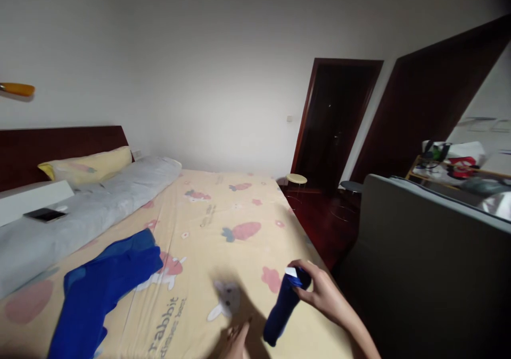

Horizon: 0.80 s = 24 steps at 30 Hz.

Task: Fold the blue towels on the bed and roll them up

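My right hand (319, 291) is closed round the top of a dark blue garment (284, 306) with a white label, lifting it a little above the yellow printed bedsheet (223, 210). The garment hangs down to the left of that hand. My left hand (236, 340) shows only partly at the bottom edge, fingers pointing up near the garment's lower end; I cannot tell if it touches it. A larger bright blue garment (104, 287) lies spread on the sheet at the left.
A grey blanket (80, 210) and a yellow pillow (88, 164) lie along the headboard side, with a phone (44, 214) on a white ledge. A grey sofa back (423, 263) stands right of the bed. A small round stool (296, 179) stands by the dark doorway.
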### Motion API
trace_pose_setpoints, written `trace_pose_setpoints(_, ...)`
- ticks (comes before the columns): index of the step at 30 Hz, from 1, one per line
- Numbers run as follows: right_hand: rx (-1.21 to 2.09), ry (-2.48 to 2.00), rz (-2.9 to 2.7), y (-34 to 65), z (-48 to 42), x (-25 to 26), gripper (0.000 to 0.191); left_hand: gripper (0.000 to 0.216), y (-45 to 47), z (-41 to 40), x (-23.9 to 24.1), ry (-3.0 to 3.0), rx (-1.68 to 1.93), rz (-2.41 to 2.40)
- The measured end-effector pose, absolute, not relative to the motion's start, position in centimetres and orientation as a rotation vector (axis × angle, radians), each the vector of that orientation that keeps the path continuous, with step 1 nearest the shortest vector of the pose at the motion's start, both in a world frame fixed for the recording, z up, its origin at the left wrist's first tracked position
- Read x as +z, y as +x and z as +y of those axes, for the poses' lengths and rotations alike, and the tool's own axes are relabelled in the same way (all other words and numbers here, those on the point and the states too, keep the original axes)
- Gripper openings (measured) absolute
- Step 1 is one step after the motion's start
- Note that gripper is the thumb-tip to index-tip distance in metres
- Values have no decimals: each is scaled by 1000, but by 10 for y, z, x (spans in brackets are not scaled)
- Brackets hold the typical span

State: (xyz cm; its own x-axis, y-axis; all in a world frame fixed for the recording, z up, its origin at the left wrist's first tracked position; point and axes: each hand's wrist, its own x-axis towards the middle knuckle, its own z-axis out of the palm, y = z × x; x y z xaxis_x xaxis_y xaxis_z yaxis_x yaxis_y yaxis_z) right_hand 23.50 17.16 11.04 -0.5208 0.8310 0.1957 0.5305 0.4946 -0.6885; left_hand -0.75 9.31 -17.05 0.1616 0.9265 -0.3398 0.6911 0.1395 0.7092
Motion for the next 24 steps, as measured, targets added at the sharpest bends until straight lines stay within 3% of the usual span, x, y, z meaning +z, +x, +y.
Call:
trace_pose_setpoints(8,695,-1323,-2318,296,220,69,40,75,-43,62,-206,1635,417,1856)
trace_pose_setpoints(12,608,-1263,-2259,310,264,99,35,76,-55,58,-221,1624,589,1956)
trace_pose_setpoints(18,138,-1240,-2128,310,325,135,29,62,-59,69,-216,1630,785,2085)
trace_pose_setpoints(21,-85,-1364,-2072,314,331,110,29,55,-67,71,-215,1664,909,2157)
trace_pose_setpoints(24,-143,-1527,-1986,324,315,44,25,52,-82,69,-219,1637,989,2232)
